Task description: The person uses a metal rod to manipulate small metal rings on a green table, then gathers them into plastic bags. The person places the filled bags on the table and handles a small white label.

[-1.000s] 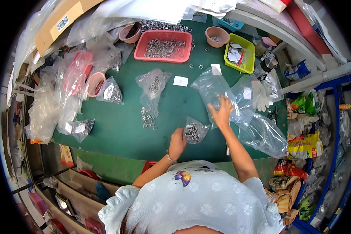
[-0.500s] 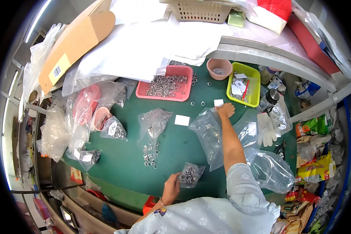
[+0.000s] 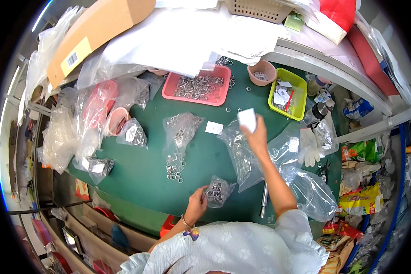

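My left hand (image 3: pixel 197 203) is closed on the edge of a small clear plastic bag (image 3: pixel 219 192) full of silvery metal rings, near the table's front edge. Raised over the table, my right hand (image 3: pixel 257 135) pinches a small white paper card (image 3: pixel 247 120). Below that card lies a large clear plastic bag (image 3: pixel 242 157). Another white card (image 3: pixel 214 128) rests flat on the green table to its left. Further left, an open bag (image 3: pixel 181 132) of rings has spilled several loose rings (image 3: pixel 174 172) toward me.
A pink tray (image 3: pixel 221 96) of rings, a pink bowl (image 3: pixel 262 74) and a yellow-green basket (image 3: pixel 298 107) with cards and a red pen stand at the back. White gloves (image 3: pixel 309 146) and clear bags (image 3: pixel 313 194) lie right. Bagged rings (image 3: pixel 133 133) sit left. A metal rod (image 3: pixel 264 201) lies beside my right forearm.
My right hand has lifted the white card off the table and drawn it nearer to me. My left hand keeps hold of the small bag of rings. The view has shifted slightly.
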A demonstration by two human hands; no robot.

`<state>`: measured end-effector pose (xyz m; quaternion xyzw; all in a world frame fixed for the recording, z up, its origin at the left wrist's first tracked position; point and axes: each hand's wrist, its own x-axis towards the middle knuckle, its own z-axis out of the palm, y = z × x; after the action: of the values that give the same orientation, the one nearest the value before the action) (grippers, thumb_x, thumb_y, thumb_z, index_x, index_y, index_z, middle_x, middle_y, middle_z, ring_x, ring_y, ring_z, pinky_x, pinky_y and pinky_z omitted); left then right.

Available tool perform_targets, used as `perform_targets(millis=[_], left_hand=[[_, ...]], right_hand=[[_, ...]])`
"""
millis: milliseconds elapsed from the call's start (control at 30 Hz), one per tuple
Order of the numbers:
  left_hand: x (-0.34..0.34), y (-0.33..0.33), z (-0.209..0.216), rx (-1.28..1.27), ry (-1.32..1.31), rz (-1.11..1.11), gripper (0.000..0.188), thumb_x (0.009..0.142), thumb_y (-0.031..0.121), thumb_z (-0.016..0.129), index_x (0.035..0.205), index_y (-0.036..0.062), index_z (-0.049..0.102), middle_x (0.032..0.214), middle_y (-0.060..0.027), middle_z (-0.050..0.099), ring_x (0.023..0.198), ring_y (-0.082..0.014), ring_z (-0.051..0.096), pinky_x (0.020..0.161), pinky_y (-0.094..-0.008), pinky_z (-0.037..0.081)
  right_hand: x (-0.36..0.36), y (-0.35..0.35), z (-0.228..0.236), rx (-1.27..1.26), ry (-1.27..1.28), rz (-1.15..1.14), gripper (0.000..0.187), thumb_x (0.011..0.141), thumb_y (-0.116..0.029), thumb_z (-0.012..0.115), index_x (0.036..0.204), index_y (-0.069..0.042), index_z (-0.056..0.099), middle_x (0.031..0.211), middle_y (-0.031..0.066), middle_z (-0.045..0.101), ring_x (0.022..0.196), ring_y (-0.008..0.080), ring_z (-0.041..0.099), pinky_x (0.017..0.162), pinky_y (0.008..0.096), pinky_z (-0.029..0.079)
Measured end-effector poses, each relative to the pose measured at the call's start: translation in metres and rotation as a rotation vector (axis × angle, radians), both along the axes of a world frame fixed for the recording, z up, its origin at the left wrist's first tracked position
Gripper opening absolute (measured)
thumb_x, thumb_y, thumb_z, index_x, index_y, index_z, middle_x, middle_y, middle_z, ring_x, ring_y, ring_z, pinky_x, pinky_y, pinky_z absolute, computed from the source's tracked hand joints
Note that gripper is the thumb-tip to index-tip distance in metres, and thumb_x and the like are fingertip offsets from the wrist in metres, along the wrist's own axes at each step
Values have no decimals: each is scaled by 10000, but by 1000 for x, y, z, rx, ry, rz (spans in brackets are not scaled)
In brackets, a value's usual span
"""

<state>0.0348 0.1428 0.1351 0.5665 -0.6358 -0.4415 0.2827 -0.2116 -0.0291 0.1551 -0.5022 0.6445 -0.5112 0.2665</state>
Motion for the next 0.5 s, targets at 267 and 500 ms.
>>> perform_targets(millis=[267,500], left_hand=[[7,1,-18,3,65,91,307,791,17,552,1085,-46,487,591,-91,472,497,-125,436,472,-286,382],[10,4,-14,59,204,111,397,782,-44,523,1166,-10,428,605,-74,449,519,-149,453,516,-292,399]], right_hand=[[82,134,-15,353,120,771,259,809,-222,579,926,7,550,844,261,587,808,432,552,665,453,447],[82,150,-14,662,826,802,141,723,-90,626,846,-22,648,859,184,636,826,337,626,684,418,510]])
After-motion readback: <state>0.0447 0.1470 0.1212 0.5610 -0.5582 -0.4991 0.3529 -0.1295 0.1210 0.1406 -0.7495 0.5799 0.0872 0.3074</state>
